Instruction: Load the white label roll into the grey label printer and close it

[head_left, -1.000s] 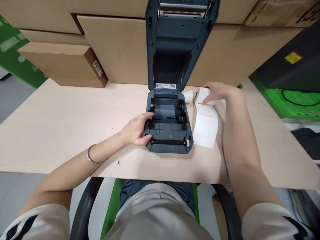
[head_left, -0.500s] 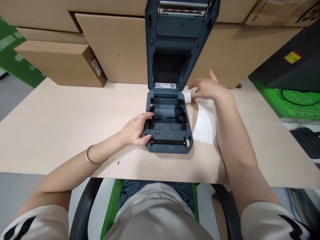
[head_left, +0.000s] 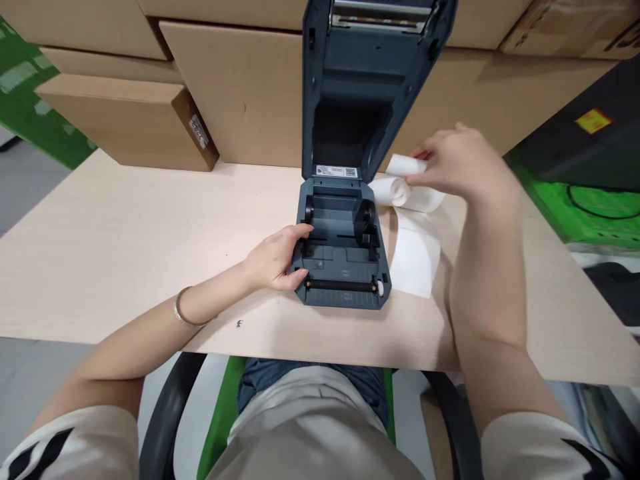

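A dark grey-blue printer-like device (head_left: 345,253) stands on the table with its lid (head_left: 367,73) raised. Inside it are black holders and a black roller near the front. My left hand (head_left: 283,259) grips its left side, thumb and fingers at the edge. To the right of the device, my right hand (head_left: 450,160) pinches a small white roll (head_left: 406,165) above the table. Another white paper roll (head_left: 389,191) lies just beneath, beside the hinge, and a loose white strip (head_left: 415,257) stretches toward the front of the table.
Cardboard boxes (head_left: 240,100) line the back of the pale table (head_left: 125,267). A smaller flat box (head_left: 125,120) stands at the back left. At the right are a dark case (head_left: 575,140) and a green surface with a black cable.
My right hand has lifted and moved right, and the small white roll now shows in its fingers. The roll beneath is more exposed. The view has shifted slightly; my left hand keeps its hold.
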### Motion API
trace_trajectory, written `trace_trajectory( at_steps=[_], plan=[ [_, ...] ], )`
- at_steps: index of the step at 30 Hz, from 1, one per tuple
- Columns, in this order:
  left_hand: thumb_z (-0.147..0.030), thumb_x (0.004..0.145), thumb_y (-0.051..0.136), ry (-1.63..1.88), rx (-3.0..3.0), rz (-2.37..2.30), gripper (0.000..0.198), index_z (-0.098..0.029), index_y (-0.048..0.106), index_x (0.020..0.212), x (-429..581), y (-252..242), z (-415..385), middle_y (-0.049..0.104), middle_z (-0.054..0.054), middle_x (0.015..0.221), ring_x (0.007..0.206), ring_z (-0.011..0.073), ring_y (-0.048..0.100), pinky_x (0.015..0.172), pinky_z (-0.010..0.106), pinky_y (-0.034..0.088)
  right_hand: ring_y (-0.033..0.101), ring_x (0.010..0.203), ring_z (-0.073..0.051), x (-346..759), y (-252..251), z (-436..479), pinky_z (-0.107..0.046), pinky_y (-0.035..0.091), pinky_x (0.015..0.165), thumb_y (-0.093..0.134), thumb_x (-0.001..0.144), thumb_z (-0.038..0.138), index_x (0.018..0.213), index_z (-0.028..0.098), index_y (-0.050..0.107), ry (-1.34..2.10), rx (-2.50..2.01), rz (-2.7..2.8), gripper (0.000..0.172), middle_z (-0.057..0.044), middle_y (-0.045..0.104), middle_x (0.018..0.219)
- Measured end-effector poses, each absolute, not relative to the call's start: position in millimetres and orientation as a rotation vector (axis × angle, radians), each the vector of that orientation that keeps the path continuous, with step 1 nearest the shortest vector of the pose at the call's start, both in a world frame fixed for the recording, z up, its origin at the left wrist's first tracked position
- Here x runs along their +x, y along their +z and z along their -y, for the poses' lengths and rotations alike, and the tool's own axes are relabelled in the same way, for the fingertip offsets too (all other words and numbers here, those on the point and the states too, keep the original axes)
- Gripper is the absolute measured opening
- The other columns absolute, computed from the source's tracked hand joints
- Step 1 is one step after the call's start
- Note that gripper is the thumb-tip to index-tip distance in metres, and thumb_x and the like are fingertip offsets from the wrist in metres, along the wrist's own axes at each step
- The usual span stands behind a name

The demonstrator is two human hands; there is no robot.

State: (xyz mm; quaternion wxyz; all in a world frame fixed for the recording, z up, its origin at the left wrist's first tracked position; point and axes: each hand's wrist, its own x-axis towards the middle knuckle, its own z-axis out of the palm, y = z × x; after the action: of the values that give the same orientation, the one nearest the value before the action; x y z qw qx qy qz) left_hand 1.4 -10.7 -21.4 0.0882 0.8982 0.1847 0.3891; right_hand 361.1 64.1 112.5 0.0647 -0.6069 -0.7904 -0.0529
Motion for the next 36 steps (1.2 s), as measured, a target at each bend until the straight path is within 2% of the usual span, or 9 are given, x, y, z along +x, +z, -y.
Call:
trace_trajectory(
  at_steps=[3,6,13,17,22,24,29,33,36],
  plan=[
    [-0.068,0.103,0.043,1.17,2.68,-0.542,0.074,-0.017,0.037,0.156,2,-20,11,0.069,0.014,0.118,0.1,0.0274,0.073,0.08,0.04,0.064,0.07,0.108,-0.035,353,138,-36,-0.052,0.053,0.11,0.072,0.078,0.029,0.1,0.028,0.074,-0.023,-1.664,2.356,0.022,-0.009,0.078,0.11],
    [-0.067,0.102,0.045,1.18,2.671,-0.532,0.075,-0.016,0.037,0.156,2,-19,11,0.069,0.014,0.118,0.1,0.0279,0.073,0.082,0.04,0.064,0.07,0.105,-0.031,342,151,-17,-0.047,0.057,0.095,0.074,0.077,0.037,0.098,0.032,0.076,0.22,-1.434,2.324,0.022,-0.004,0.078,0.11],
    [-0.067,0.102,0.046,1.176,2.66,-0.508,0.074,-0.016,0.038,0.156,3,-20,10,0.069,0.015,0.12,0.102,0.0296,0.073,0.082,0.042,0.064,0.069,0.108,-0.025,349,153,-4,-0.043,0.056,0.11,0.096,0.07,0.037,0.1,0.033,0.079,0.715,-0.936,1.879,0.034,-0.001,0.074,0.107],
    [-0.067,0.102,0.046,1.156,2.655,-0.519,0.074,-0.016,0.037,0.155,3,-22,11,0.069,0.017,0.125,0.106,0.0315,0.074,0.084,0.045,0.064,0.073,0.092,-0.028,351,147,-10,-0.053,0.055,0.115,0.091,0.07,0.055,0.084,0.031,0.075,0.814,-0.868,1.729,0.032,-0.003,0.072,0.093],
    [-0.066,0.103,0.042,1.148,2.676,-0.548,0.071,-0.016,0.037,0.153,4,-21,13,0.068,0.017,0.121,0.105,0.0317,0.074,0.081,0.045,0.064,0.073,0.109,-0.03,323,133,-26,-0.051,0.057,0.109,0.086,0.075,0.047,0.102,0.027,0.078,0.877,-1.136,2.091,0.034,-0.006,0.079,0.113],
    [-0.068,0.102,0.043,1.146,2.672,-0.546,0.072,-0.016,0.037,0.153,4,-20,13,0.068,0.015,0.118,0.102,0.0305,0.073,0.08,0.044,0.064,0.073,0.111,-0.03,304,121,-33,-0.052,0.052,0.114,0.083,0.076,0.04,0.103,0.026,0.081,0.794,-1.228,2.391,0.03,-0.005,0.081,0.115],
    [-0.067,0.103,0.043,1.16,2.673,-0.545,0.069,-0.017,0.04,0.15,5,-18,12,0.068,0.013,0.115,0.098,0.0285,0.072,0.079,0.042,0.063,0.074,0.108,-0.028,263,90,-40,-0.06,0.02,0.136,0.063,0.087,0.019,0.097,0.023,0.081,0.389,-1.304,2.892,0.021,-0.004,0.083,0.103],
    [-0.067,0.103,0.041,1.175,2.679,-0.55,0.068,-0.019,0.04,0.151,6,-17,13,0.069,0.012,0.115,0.097,0.0281,0.073,0.079,0.042,0.063,0.073,0.107,-0.028,255,83,-33,-0.059,0.014,0.137,0.057,0.088,0.013,0.095,0.02,0.081,0.175,-1.356,2.964,0.026,-0.007,0.081,0.095],
    [-0.067,0.103,0.041,1.183,2.67,-0.533,0.07,-0.018,0.039,0.152,6,-17,13,0.069,0.013,0.115,0.098,0.0286,0.073,0.079,0.043,0.063,0.072,0.105,-0.028,260,90,-30,-0.059,0.015,0.138,0.058,0.087,0.016,0.093,0.021,0.079,0.25,-1.393,2.893,0.023,-0.006,0.08,0.094]
  ],
)
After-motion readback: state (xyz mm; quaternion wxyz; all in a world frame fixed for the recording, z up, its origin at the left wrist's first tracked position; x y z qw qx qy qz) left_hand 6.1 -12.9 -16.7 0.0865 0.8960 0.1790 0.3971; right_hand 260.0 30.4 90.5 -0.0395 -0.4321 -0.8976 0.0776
